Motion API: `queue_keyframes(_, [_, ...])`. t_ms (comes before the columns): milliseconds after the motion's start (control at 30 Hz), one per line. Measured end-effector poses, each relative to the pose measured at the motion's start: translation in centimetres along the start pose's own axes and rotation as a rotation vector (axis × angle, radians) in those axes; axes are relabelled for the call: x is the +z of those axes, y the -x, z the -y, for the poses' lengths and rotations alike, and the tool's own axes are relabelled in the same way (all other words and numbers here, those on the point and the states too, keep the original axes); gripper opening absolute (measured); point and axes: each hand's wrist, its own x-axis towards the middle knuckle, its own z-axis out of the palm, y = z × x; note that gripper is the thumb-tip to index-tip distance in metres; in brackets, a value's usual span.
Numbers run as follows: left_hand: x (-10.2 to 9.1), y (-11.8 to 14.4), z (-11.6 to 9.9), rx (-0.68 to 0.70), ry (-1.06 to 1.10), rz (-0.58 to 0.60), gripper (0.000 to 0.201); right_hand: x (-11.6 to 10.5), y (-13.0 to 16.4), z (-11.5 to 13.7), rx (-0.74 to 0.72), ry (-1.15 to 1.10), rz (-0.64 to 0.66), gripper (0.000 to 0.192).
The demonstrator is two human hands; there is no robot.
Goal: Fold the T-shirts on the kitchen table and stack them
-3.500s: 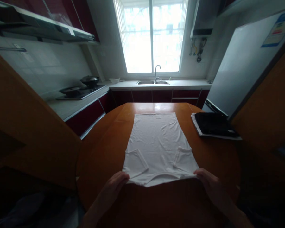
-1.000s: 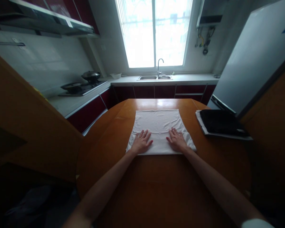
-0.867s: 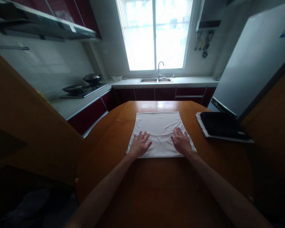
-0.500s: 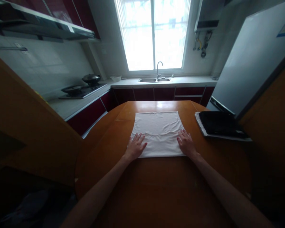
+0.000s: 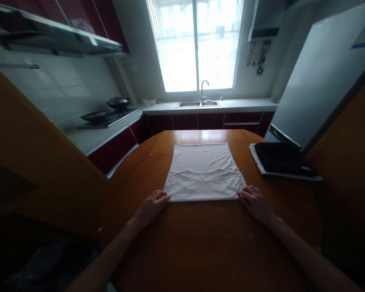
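Note:
A white shirt [image 5: 202, 162], folded over itself, lies flat on the wooden table [image 5: 200, 235]. A curved edge crosses its middle, with small wrinkles around it. At the near left corner my left hand [image 5: 153, 205] is closed, thumb and fingers pinching the fabric. My right hand [image 5: 255, 201] pinches the near right corner in the same way. The straight near edge of the shirt runs between both hands and rests on the tabletop.
Folded black clothing [image 5: 281, 158] on top of a white piece lies at the table's right side. Behind the table is a counter with a sink [image 5: 197, 104]. Pans [image 5: 118, 103] stand on the stove at left, and a fridge [image 5: 322, 77] is at right.
Both hands have slid from lying flat on the shirt outward and toward me to its near corners. Their fingers have closed on the fabric there. The shirt stays in place.

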Motion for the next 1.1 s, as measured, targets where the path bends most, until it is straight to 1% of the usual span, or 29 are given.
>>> queue_keyframes(133, [-0.5, -0.6, -0.3, 0.018, -0.066, 0.001, 0.025, -0.5, -0.8, 0.3, -0.029, 0.102, 0.041, 0.031])
queue_keyframes(233, [-1.6, 0.2, -1.4, 0.016, -0.119, 0.037, 0.024, -1.4, 0.1, 1.4, -0.051, 0.115, 0.08, 0.03])
queue_keyframes(300, [-2.6, 1.8, -2.8, 0.023, -0.123, 0.071, 0.024, -2.2, 1.9, 2.6, -0.061, 0.081, 0.106, 0.029])
queue_keyframes(433, [-4.2, 6.6, -5.6, 0.043, -0.063, 0.152, 0.026, -3.3, 6.8, 5.0, -0.044, -0.067, 0.119, 0.027])
queue_keyframes(467, [-4.4, 7.5, -6.1, 0.043, -0.042, 0.156, 0.025, -3.4, 7.8, 5.2, -0.033, -0.106, 0.109, 0.025])
queue_keyframes(533, [-4.7, 8.5, -6.3, 0.011, 0.011, 0.11, 0.025, -3.3, 8.7, 5.0, 0.025, -0.171, 0.044, 0.02])
queue_keyframes(600, [-5.0, 7.9, -5.7, -0.086, 0.067, 0.014, 0.026, -3.0, 8.1, 4.0, 0.136, -0.215, -0.063, 0.021])
queue_keyframes(633, [-5.0, 7.2, -5.1, -0.149, 0.089, -0.034, 0.027, -2.8, 7.3, 3.3, 0.202, -0.23, -0.117, 0.023])
queue_keyframes(700, [-4.7, 5.0, -3.8, -0.273, 0.109, -0.097, 0.028, -2.3, 5.2, 2.0, 0.314, -0.25, -0.173, 0.028])
queue_keyframes(767, [-4.0, 2.7, -2.6, -0.352, 0.118, -0.09, 0.028, -1.6, 3.1, 1.1, 0.385, -0.255, -0.154, 0.03])
queue_keyframes(867, [-2.4, 0.3, -1.6, -0.405, 0.146, -0.003, 0.026, -0.6, 1.1, 0.5, 0.435, -0.229, -0.053, 0.03])
queue_keyframes(967, [-1.0, -0.5, -1.5, -0.428, 0.162, 0.022, 0.023, 0.0, 0.6, 0.3, 0.446, -0.186, 0.023, 0.025])
queue_keyframes(1033, [-0.5, -0.5, -1.5, -0.437, 0.153, 0.018, 0.019, 0.0, 0.6, 0.2, 0.442, -0.165, 0.034, 0.022])
queue_keyframes(1100, [-0.4, -0.4, -1.4, -0.436, 0.162, 0.017, 0.016, -0.2, 0.7, 0.1, 0.433, -0.168, 0.025, 0.019])
